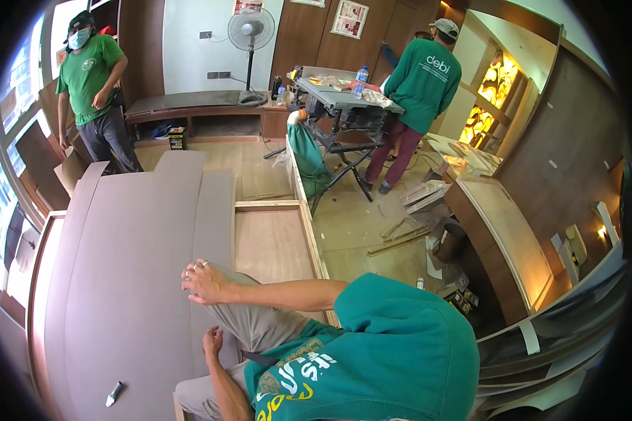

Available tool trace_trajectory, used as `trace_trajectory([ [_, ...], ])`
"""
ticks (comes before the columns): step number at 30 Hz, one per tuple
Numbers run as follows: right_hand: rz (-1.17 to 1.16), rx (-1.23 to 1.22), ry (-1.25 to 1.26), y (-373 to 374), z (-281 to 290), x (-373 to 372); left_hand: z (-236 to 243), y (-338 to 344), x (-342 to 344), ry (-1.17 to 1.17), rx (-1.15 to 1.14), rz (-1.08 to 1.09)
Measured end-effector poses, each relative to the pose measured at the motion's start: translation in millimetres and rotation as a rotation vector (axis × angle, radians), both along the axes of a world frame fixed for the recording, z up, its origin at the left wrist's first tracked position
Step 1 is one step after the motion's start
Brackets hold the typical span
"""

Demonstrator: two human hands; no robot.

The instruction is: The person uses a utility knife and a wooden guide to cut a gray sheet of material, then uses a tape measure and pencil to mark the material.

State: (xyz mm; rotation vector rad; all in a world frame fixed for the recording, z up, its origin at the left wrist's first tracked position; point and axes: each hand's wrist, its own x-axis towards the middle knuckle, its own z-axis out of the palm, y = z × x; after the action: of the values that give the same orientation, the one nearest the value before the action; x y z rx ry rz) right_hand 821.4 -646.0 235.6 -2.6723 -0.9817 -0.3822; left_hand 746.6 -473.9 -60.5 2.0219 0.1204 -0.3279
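Observation:
My right hand [207, 282] lies over my raised knee in beige trousers [260, 326], fingers apart, with a ring on one finger. Lower down, close to my lap, my left hand [213, 342] has its fingers loosely curled, and nothing shows in it. Both hands are over or beside a large grey-brown sheet panel [140, 266], which lies flat in front of me. Near the panel's lower left lies a small hand tool [114, 394] with a dark handle and pale end, apart from both hands; its exact kind is unclear.
A wooden frame [305, 231] borders the panel's right side. Beyond it stand a table saw [337, 98] on folding legs and a person in green [425, 81]. Another masked person [91, 77] stands far left. Wood offcuts [425, 196] litter the floor; a fan [251, 31] stands behind.

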Motion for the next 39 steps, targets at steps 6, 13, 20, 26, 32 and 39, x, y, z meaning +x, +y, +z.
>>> trace_trajectory([
  [6, -0.001, -0.013, 0.013, 0, 9, -2, -10, 7, 2, -0.016, 0.018, -0.004],
  [13, -0.004, -0.003, 0.012, -11, 6, -3, 1, -5, -4, 0.095, 0.05, -0.032],
  [20, 0.011, 0.004, 0.028, -7, 9, -1, -8, 2, -3, 0.104, 0.041, -0.04],
  [26, 0.015, 0.023, 0.042, -7, 7, 1, -5, 0, -4, 0.127, 0.048, -0.043],
  [32, 0.014, 0.025, 0.045, -9, 5, 2, 3, -5, -5, 0.155, -0.01, -0.042],
  [39, 0.012, 0.061, 0.033, -6, 10, -1, -5, -4, -5, 0.192, -0.136, -0.01],
])
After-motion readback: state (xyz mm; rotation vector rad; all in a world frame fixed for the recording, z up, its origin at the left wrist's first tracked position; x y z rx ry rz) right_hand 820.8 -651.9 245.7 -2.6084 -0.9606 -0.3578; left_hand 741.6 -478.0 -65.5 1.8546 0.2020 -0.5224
